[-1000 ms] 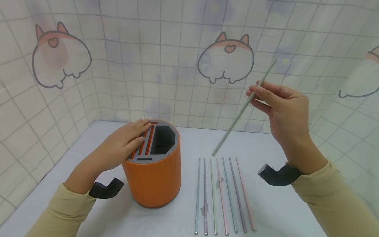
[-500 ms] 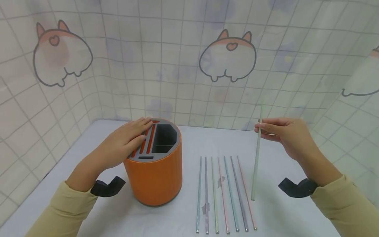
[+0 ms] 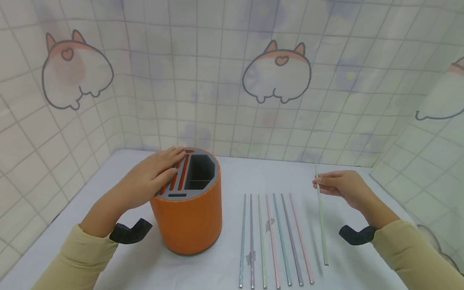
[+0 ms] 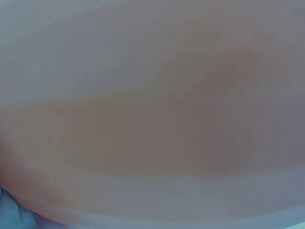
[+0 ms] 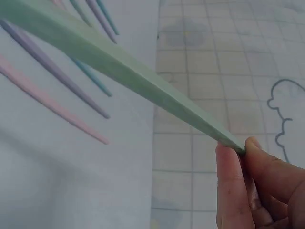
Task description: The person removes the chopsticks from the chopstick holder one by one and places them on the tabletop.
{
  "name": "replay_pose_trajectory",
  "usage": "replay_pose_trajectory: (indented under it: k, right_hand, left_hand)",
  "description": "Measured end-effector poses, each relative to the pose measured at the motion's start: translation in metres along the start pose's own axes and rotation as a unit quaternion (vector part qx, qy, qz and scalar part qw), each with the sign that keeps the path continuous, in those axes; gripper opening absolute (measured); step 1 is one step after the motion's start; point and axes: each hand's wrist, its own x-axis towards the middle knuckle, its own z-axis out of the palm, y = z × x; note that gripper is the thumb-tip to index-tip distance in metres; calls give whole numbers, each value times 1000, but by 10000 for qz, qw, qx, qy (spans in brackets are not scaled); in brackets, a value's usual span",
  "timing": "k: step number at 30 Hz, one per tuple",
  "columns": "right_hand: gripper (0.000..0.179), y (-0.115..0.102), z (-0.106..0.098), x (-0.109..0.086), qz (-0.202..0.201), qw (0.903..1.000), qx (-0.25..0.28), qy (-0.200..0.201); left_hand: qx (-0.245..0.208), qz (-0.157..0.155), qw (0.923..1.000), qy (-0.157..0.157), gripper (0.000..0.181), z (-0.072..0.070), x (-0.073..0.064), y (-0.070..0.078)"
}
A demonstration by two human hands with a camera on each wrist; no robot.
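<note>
My left hand (image 3: 150, 173) rests with straight fingers on the grey slotted top of an orange cylindrical utensil holder (image 3: 188, 225), covering part of its slots. Between thumb and fingertips, my right hand (image 3: 342, 185) pinches a light green chopstick (image 3: 322, 225) close to its far end. The chopstick points toward the person, low over the table, right of a row of pastel chopsticks (image 3: 275, 241). In the right wrist view the same green chopstick (image 5: 138, 78) runs up-left from the pinching fingertips (image 5: 228, 162). Only blurred skin tones fill the left wrist view.
A white cloth covers the table (image 3: 228, 173), with small grey patches showing under the row. The row holds blue, purple, green and pink chopsticks lying side by side. A checked curtain (image 3: 203, 80) with cartoon animals hangs behind and along both sides.
My right hand has come down from above the table's back, bringing the green chopstick from a slant over the row to nearly parallel beside it. The left hand stays on the holder.
</note>
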Motion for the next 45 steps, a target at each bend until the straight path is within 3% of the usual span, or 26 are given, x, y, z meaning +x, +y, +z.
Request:
replay_pose_trajectory:
  k: [3,8,19,33,45]
  right_hand:
    - [48,12,4,4,271,9995,3,-156]
    - [56,31,10,10,514,9979,-28,-385]
    - [49,59,21,18,893,9949,-20,-461]
    - [41,70,29,22,1173,9928,34,-238]
    - [29,80,33,26,1168,9893,-851,190]
  left_hand:
    - [-8,-5,10000,3,52,1,-1,-1]
    - [-5,-12,10000,31,52,1,-2,-2]
    - [-13,-49,10000,0,52,1,0,0]
    - [19,-59,10000,17,51,0,0,0]
    - [-49,-107,9999,1,52,-1,-1,1]
